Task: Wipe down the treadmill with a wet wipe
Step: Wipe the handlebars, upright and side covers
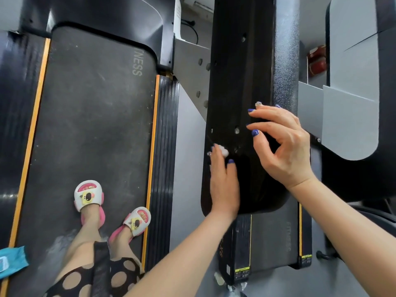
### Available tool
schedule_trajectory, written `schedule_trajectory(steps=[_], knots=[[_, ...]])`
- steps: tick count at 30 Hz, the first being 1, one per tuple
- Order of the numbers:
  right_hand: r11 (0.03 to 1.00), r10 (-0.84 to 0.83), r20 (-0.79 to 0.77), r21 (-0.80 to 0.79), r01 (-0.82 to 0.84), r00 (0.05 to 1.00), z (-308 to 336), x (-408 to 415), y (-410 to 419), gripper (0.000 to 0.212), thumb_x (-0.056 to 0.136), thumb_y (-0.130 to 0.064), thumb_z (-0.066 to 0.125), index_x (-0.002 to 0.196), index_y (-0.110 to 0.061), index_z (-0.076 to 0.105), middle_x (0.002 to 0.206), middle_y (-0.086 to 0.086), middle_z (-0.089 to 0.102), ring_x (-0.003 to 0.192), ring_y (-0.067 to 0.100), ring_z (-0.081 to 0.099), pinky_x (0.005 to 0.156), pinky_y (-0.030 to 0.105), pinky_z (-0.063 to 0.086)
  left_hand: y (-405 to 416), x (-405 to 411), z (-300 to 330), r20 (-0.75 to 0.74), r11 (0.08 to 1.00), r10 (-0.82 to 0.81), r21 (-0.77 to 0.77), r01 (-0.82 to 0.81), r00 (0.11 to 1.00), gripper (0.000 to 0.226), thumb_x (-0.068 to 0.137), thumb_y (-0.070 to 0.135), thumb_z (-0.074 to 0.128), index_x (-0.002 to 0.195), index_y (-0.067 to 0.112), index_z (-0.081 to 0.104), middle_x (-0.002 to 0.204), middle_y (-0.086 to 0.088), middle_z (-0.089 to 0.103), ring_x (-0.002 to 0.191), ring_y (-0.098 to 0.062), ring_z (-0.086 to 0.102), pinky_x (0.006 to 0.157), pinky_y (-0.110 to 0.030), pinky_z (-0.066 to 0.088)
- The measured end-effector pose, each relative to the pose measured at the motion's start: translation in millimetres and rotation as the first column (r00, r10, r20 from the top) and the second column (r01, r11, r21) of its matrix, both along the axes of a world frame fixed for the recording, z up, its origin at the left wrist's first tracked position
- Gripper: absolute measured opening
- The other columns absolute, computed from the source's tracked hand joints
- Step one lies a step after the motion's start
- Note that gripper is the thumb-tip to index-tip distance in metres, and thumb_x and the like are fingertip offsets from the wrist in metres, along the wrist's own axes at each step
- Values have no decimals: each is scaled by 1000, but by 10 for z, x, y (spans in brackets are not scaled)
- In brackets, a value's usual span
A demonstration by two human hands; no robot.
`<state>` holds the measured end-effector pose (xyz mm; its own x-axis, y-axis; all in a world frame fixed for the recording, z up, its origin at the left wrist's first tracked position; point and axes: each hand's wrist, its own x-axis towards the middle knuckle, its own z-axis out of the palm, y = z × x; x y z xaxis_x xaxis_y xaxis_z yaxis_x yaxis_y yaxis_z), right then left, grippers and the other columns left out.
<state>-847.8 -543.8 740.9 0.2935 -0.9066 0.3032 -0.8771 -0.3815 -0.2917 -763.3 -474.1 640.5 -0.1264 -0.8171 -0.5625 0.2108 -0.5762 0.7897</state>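
I stand on the treadmill's dark belt (92,116), which has orange side strips. A glossy black handrail panel (237,67) runs up the middle right of the view. My left hand (224,183) lies along the panel's left edge and holds a small bunched white wet wipe (224,151) under its fingertips. My right hand (282,146) hovers just over the panel's right side, fingers loosely curled, holding nothing.
A blue wet wipe packet (11,261) lies at the lower left beside the belt. A second treadmill (276,239) stands below the panel on the right. Grey console parts (353,86) fill the right side. My sandalled feet (111,211) are on the belt.
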Motion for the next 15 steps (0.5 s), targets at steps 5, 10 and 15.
schedule_trajectory(steps=[5, 10, 15], knots=[[1000, -13, 39, 17, 12, 999, 12, -9, 8, 22, 93, -11, 57, 93, -5, 78, 120, 7, 70, 123, 19, 61, 109, 50, 43, 403, -29, 338, 22, 889, -66, -452, 69, 998, 64, 105, 47, 29, 159, 23, 4, 169, 11, -3, 155, -6, -7, 125, -28, -5], [995, -94, 92, 45, 90, 991, 42, 4, 2, 29, 95, -18, 54, 112, -3, 72, 142, 14, 56, 140, 27, 47, 113, 53, 39, 407, 34, 207, 23, 892, -97, -442, 97, 995, 63, 104, 42, 28, 158, 25, 2, 168, 16, -4, 155, -6, -5, 127, -35, -1], [991, -119, 101, 78, 112, 988, 32, -34, -49, 36, 96, -17, 50, 124, -3, 67, 147, 12, 53, 143, 23, 43, 116, 48, 38, 149, 12, 340, 58, 885, -114, -448, 127, 992, 65, 103, 47, 24, 158, 25, 0, 168, 13, -7, 154, -3, -9, 127, -36, -4]])
